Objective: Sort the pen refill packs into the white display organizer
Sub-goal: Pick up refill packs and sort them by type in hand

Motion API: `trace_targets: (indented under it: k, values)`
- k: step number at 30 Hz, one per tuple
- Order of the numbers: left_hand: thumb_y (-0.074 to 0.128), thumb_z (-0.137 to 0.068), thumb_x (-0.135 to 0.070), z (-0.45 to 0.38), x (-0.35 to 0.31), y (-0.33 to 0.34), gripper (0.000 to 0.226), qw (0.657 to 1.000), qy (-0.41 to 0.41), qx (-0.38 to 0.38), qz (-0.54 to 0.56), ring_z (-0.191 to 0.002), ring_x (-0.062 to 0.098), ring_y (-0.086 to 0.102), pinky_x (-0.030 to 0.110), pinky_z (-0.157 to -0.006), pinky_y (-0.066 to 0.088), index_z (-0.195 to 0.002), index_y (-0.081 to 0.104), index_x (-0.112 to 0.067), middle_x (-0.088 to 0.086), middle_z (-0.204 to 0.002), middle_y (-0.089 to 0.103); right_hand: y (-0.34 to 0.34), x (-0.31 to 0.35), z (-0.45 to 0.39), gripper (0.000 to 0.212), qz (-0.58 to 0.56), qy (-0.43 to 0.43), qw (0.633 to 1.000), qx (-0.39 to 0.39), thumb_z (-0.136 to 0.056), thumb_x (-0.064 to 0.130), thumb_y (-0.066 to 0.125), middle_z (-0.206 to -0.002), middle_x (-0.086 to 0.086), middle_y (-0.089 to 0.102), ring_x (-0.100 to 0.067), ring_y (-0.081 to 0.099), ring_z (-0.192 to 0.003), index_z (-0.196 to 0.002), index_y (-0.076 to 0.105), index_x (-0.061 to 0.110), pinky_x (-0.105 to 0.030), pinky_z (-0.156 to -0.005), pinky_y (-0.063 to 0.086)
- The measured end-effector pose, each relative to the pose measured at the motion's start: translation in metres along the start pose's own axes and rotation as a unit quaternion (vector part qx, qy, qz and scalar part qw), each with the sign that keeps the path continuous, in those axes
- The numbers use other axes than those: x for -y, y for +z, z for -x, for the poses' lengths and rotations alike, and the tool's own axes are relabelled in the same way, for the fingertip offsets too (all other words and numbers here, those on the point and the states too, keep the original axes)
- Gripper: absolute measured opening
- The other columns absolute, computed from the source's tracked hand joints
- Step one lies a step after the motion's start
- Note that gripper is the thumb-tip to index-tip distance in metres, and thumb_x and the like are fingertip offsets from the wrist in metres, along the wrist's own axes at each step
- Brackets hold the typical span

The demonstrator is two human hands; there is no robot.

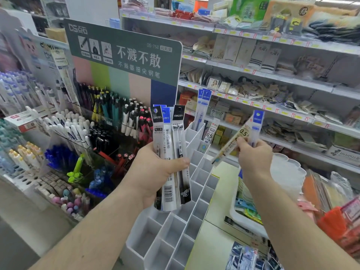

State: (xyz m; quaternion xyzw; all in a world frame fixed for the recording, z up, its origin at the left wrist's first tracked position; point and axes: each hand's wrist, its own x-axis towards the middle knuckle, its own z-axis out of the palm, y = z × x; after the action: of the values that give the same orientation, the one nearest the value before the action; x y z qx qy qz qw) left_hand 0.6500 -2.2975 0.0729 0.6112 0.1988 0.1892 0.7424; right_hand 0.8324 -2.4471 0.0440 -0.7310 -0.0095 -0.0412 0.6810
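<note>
Head view: refill packs [171,152] are fanned in the left hand [155,172] for choosing; two packs [243,133] are pinched by the right hand [253,154] fingers above the organizer [175,230].

Your one head camera looks forward and down from close above the white display organizer [175,227], facing the shop shelves [272,78].

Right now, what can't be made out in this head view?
- Lower ends of the refill packs in the left hand: covered by palm and fingers.
- White display organizer: near end cut off by the bottom edge.
- Packs in the right hand: small print blurred.
</note>
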Motion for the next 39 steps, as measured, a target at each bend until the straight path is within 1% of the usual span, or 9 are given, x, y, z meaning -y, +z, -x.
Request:
trace_targets:
  k: [3, 9, 16, 20, 24, 29, 33, 36, 39]
  values:
    - [0.076, -0.076, 0.01, 0.0, 0.0, 0.001, 0.027, 1.0, 0.001, 0.004, 0.004, -0.075, 0.022, 0.073, 0.04, -0.071, 0.062, -0.093, 0.068, -0.009, 0.004, -0.077, 0.074, 0.016, -0.02, -0.016, 0.028, 0.083, 0.002, 0.997, 0.01, -0.096, 0.022, 0.063, -0.073, -0.009, 0.056, -0.021, 0.047, -0.067, -0.086, 0.061, -0.005, -0.033, -0.062, 0.038]
    - [0.074, -0.077, 0.009, 0.001, 0.001, 0.0, 0.025, 1.0, -0.003, 0.013, 0.0, -0.072, 0.02, 0.072, 0.037, -0.07, 0.062, -0.095, 0.068, -0.007, 0.005, -0.078, 0.074, 0.048, -0.059, -0.037, 0.026, 0.19, 0.069, 0.976, 0.085, -0.095, 0.024, 0.063, -0.087, -0.009, 0.072, -0.026, 0.061, -0.078, -0.069, 0.061, 0.024, -0.04, -0.072, 0.052]
    - [0.074, -0.077, 0.009, 0.003, 0.0, 0.002, 0.024, 1.0, -0.007, 0.021, 0.022, -0.071, 0.019, 0.072, 0.033, -0.062, 0.061, -0.092, 0.068, -0.009, 0.005, -0.076, 0.074, 0.038, -0.07, -0.038, 0.015, 0.24, 0.112, 0.96, 0.09, -0.092, 0.023, 0.063, -0.08, -0.01, 0.068, -0.023, 0.051, -0.061, -0.081, 0.067, 0.014, -0.031, -0.058, 0.04]
    - [0.074, -0.076, 0.009, 0.004, 0.0, 0.003, 0.025, 0.998, -0.009, 0.043, 0.034, -0.071, 0.019, 0.071, 0.034, -0.065, 0.061, -0.091, 0.068, -0.009, 0.004, -0.076, 0.073, 0.033, -0.021, -0.003, 0.009, 0.082, 0.087, 0.989, 0.085, -0.094, 0.021, 0.064, -0.077, -0.006, 0.061, -0.017, 0.047, -0.059, -0.089, 0.064, 0.015, -0.028, -0.053, 0.04]
    - [0.076, -0.075, 0.006, 0.002, 0.0, 0.003, 0.035, 0.998, -0.013, 0.058, 0.02, -0.088, 0.027, 0.074, 0.041, -0.08, 0.059, -0.107, 0.068, -0.006, 0.011, -0.094, 0.076, 0.013, 0.045, 0.062, 0.021, -0.147, 0.165, 0.929, 0.297, -0.091, 0.032, 0.063, -0.065, -0.001, 0.054, -0.011, 0.042, -0.046, -0.092, 0.059, 0.012, -0.02, -0.04, 0.035]
    - [0.081, -0.062, -0.017, 0.005, -0.003, 0.004, 0.06, 0.994, -0.005, 0.112, -0.019, -0.103, 0.022, 0.072, 0.039, -0.092, 0.055, -0.12, 0.067, -0.014, 0.007, -0.108, 0.076, 0.007, 0.063, 0.097, 0.007, -0.074, 0.06, 0.917, 0.386, -0.091, 0.011, 0.067, -0.057, 0.0, 0.053, -0.01, 0.038, -0.043, -0.087, 0.063, 0.008, -0.019, -0.04, 0.032]
    - [0.08, -0.072, -0.01, 0.006, -0.002, 0.006, 0.054, 0.993, -0.019, 0.12, -0.004, -0.11, 0.022, 0.07, 0.039, -0.096, 0.053, -0.124, 0.066, -0.012, 0.007, -0.114, 0.074, 0.008, 0.062, 0.101, 0.016, -0.115, 0.033, 0.917, 0.38, -0.091, -0.001, 0.063, -0.064, -0.003, 0.068, -0.005, 0.05, -0.044, -0.082, 0.071, 0.009, -0.016, -0.041, 0.036]
    - [0.081, -0.075, -0.004, 0.009, -0.002, 0.005, 0.054, 0.993, -0.04, 0.112, 0.001, -0.108, 0.025, 0.07, 0.042, -0.095, 0.054, -0.125, 0.064, -0.011, 0.009, -0.113, 0.074, 0.007, 0.057, 0.099, 0.021, -0.1, 0.018, 0.925, 0.366, -0.09, 0.003, 0.066, -0.063, -0.006, 0.063, -0.01, 0.043, -0.046, -0.075, 0.075, 0.015, -0.02, -0.043, 0.034]
    - [0.072, -0.082, 0.006, 0.011, -0.002, 0.004, 0.043, 0.994, -0.059, 0.092, 0.022, -0.098, 0.027, 0.073, 0.046, -0.086, 0.059, -0.122, 0.064, -0.008, 0.014, -0.108, 0.074, 0.003, 0.054, 0.092, 0.009, -0.093, 0.028, 0.936, 0.338, -0.091, 0.008, 0.066, -0.069, -0.017, 0.055, -0.023, 0.04, -0.053, -0.087, 0.068, 0.001, -0.022, -0.044, 0.032]
